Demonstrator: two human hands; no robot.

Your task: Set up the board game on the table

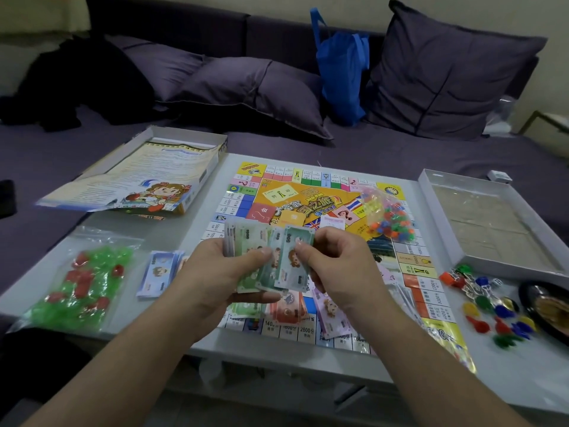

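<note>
The colourful game board (277, 192) lies flat in the middle of the pale table (508, 380). Above its near half, my left hand (215, 278) grips a fanned stack of play money (255, 241). My right hand (335, 266) pinches the front green note (292, 263) of that stack. More notes (289, 309) lie loose on the board under my hands. A separate small pile of blue notes (157, 272) sits on the table to the left.
A bag of green and red houses (83, 285) lies at the left, a bag of small coloured pieces (388, 217) on the board. Loose pawns (492, 306) and a dark bowl (551, 309) sit right, below the empty box tray (428, 186). The box lid (203, 174) with a leaflet lies far left.
</note>
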